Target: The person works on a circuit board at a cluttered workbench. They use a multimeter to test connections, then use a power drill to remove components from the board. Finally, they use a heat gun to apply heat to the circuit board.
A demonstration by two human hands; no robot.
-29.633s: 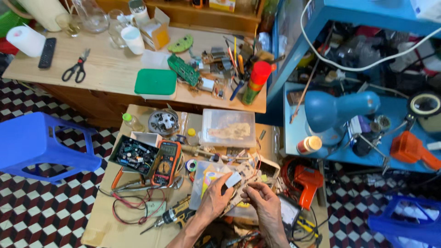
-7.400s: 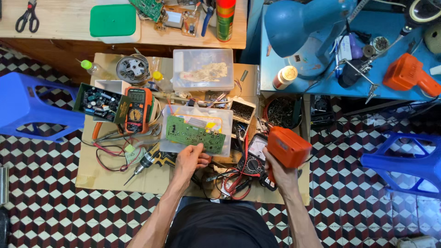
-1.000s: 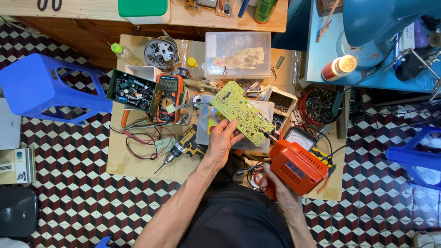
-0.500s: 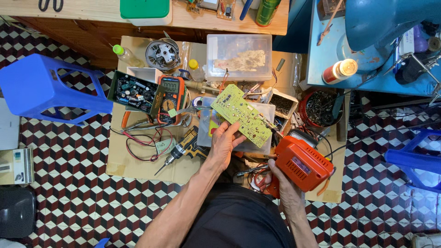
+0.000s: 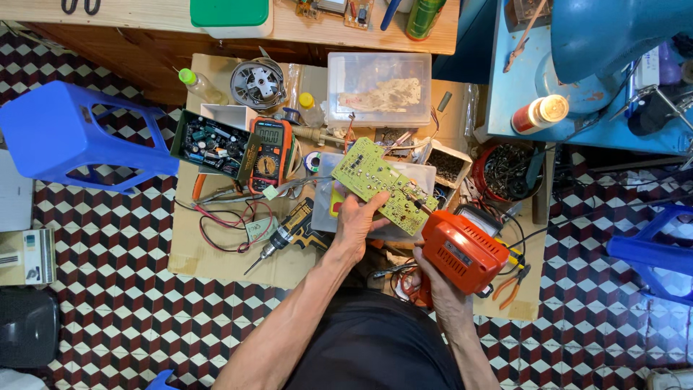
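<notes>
While the left hand [image 5: 355, 222] is gripping the green circuit board [image 5: 384, 185] by its near edge, fingers curled under it and thumb on top, the right hand [image 5: 433, 285] is closing around the grip of an orange soldering gun [image 5: 462, 249] and bringing its thin tip against the board's right end. The board is being held tilted above a clear plastic box [image 5: 339, 202] near the middle of the low cardboard-covered table [image 5: 216, 256], not resting flat on anything. It looks like the soldering step is under way; I judge the next move is calling for a steady board and the tip settling on one small joint, without straying to its neighbours. The exact contact point is too small to make out, and the right fingers are mostly hiding behind the gun's body. An orange multimeter [image 5: 268, 153] is lying toward the table's left side, a small drill [image 5: 289, 232] just beside the left wrist.
</notes>
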